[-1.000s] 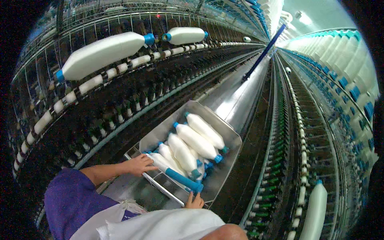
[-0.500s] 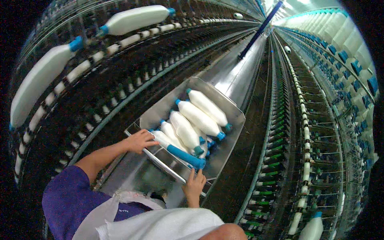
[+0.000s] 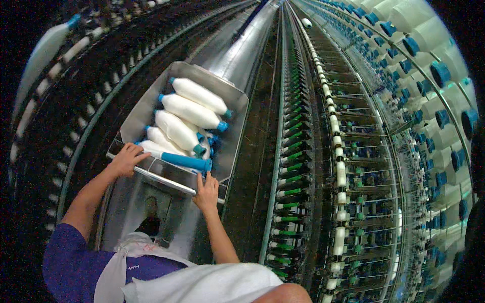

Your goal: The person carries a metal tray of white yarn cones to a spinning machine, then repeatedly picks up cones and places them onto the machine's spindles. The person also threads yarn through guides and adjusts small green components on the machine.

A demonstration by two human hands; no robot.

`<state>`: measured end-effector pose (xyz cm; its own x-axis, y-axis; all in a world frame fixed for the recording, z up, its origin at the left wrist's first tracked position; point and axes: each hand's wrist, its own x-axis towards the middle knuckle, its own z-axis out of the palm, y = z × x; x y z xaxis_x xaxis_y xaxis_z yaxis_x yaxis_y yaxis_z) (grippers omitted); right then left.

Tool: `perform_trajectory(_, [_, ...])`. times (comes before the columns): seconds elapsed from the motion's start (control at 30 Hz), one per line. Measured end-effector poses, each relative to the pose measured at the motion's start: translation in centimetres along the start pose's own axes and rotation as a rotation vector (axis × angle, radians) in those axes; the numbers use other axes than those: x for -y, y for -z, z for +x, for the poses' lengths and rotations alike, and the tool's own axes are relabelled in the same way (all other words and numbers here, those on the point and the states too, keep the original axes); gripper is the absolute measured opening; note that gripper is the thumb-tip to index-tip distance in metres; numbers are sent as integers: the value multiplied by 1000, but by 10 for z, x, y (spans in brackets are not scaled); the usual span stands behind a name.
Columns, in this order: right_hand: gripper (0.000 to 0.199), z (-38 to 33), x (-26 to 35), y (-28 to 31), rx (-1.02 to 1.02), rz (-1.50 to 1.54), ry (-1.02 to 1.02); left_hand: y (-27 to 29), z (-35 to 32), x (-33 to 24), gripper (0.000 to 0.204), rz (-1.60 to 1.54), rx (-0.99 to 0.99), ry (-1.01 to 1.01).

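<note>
A metal cart (image 3: 233, 108) stands ahead of me, holding several white roving bobbins (image 3: 191, 112) with blue and green ends. A mostly bare blue bobbin tube (image 3: 186, 161) lies across its near end. My left hand (image 3: 124, 160) is curled over the near rail (image 3: 164, 180) at the left corner, close to the tube's white part. My right hand (image 3: 206, 194) is closed over the same rail farther right. Its fingers reach up near the tube's blue end, and whether they touch it I cannot tell. The undersides of both hands are hidden.
Spinning frames line both sides of the narrow aisle. On the right run green-marked spindles (image 3: 290, 192) and a line of white rollers (image 3: 339, 177), with large white bobbins (image 3: 447, 38) hanging above. Another hanging bobbin (image 3: 43, 58) is at the left. The shiny floor (image 3: 247, 48) stretches ahead.
My view has turned right, so the cart and both hands appear farther left and higher. Both hands stay on the rail, and the bobbins keep their places in the cart.
</note>
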<state>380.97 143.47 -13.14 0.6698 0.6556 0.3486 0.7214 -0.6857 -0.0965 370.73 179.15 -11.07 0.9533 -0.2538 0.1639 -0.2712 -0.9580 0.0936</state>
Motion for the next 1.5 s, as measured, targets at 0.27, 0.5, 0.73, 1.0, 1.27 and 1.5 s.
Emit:
perform_trajectory(0.27, [93, 164, -66, -17, -37, -25, -7, 32, 144, 95, 96, 8, -29, 15])
perform_trajectory(0.5, [92, 294, -148, -69, 38, -4, -13, 16, 279, 185, 94, -24, -29, 28])
perform_trajectory(0.73, [89, 407, -231, -119, 40, -27, 38, -23, 400, 253, 93, -22, 8, 59])
perform_trajectory(1.0, [90, 551, -312, -146, 143, -2, -7, -25, 542, 343, 92, -9, 25, 65])
perform_trajectory(1.27, [83, 695, -401, -178, 3, 52, 24, -29, 684, 427, 98, 53, 42, 63])
perform_trajectory(1.5, [94, 813, -478, -199, 67, 2, 35, 71, 864, 468, 95, 42, 689, 128])
